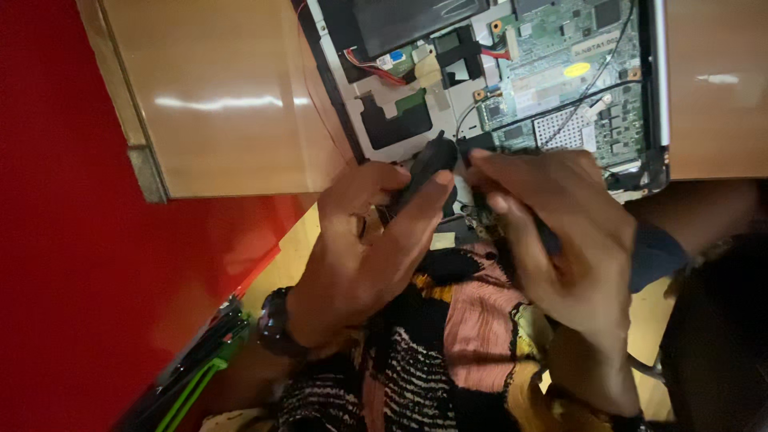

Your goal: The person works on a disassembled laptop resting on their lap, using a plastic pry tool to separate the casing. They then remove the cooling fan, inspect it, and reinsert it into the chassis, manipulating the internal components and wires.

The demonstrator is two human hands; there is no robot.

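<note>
An opened laptop [512, 80] lies on a wooden table [224, 96], its green circuit board [572, 64], wires and black battery exposed. My left hand [360, 248] grips a small black part [428, 164] at the laptop's near edge, thumb and fingers wrapped around it. My right hand [560, 232] is closed on a thin dark tool [480, 200] whose tip meets the same spot beside the black part. A dark wristband sits on my left wrist [276, 324].
A patterned pink, black and yellow cloth [456, 344] covers my lap below the hands. A red floor [72, 240] fills the left. Green and black items [200, 368] lie at lower left. The table's front corner [152, 180] juts at left.
</note>
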